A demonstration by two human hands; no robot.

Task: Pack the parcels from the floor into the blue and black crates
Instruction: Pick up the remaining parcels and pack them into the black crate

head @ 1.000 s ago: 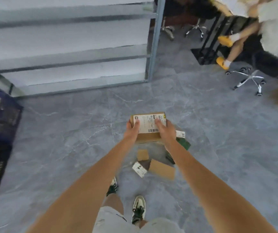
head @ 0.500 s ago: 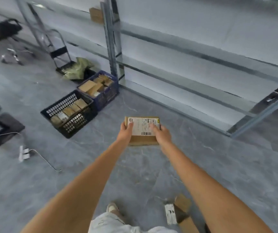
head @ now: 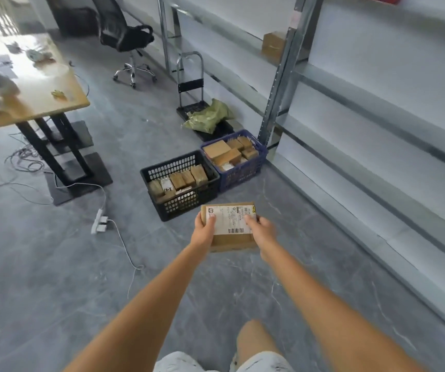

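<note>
One flat cardboard parcel (head: 229,226), gripped by left hand (head: 204,232) and right hand (head: 263,232), thumbs curled on top; two lattice plastic crates at 11 o'clock: black crate (head: 181,202), blue crate (head: 242,173).

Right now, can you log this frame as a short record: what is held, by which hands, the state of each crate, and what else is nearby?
held item: cardboard parcel with a white shipping label on top
hands: left hand grips its left edge, right hand its right edge
parcel position: in the air, in front of the crates, in neither
black crate: on the floor, holds a row of parcels
blue crate: beside it, against the shelf post, holds parcels
nearby: metal shelving, hand trolley, office chair, table, power strip
</note>
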